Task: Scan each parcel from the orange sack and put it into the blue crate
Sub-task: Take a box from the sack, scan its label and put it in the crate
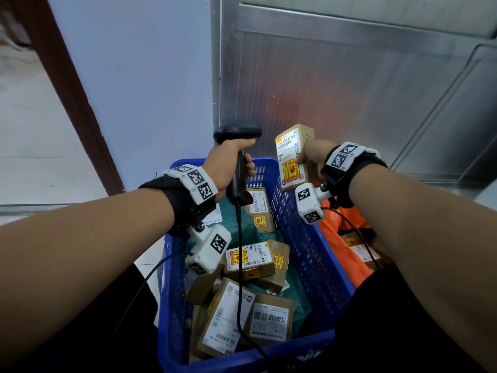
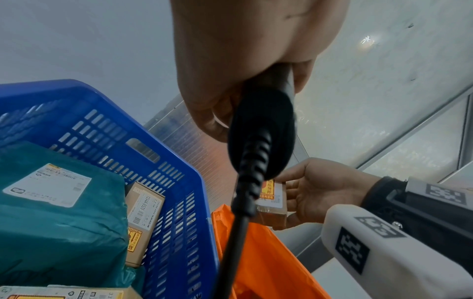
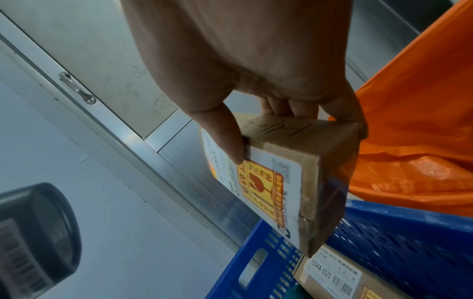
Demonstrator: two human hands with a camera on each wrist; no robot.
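My left hand (image 1: pixel 231 162) grips the handle of a black barcode scanner (image 1: pixel 238 135), its head turned right toward a small brown parcel (image 1: pixel 293 157). My right hand (image 1: pixel 314 157) holds that parcel upright above the far right corner of the blue crate (image 1: pixel 309 254), thumb on its white and yellow label (image 3: pixel 263 182), fingers behind it. The crate holds several labelled cardboard parcels (image 1: pixel 250 259) and a teal mailer bag (image 2: pixel 58 212). The orange sack (image 1: pixel 338 246) lies right of the crate with more parcels (image 1: pixel 360 249) inside. The scanner's handle (image 2: pixel 263 129) and cable (image 2: pixel 235 232) fill the left wrist view.
A ribbed metal cabinet (image 1: pixel 349 84) with a small handle (image 3: pixel 76 89) stands right behind the crate and sack. A pale blue wall (image 1: pixel 134 76) and brown door frame (image 1: pixel 67 84) are at the left. The scanner cable (image 1: pixel 240 265) hangs down into the crate.
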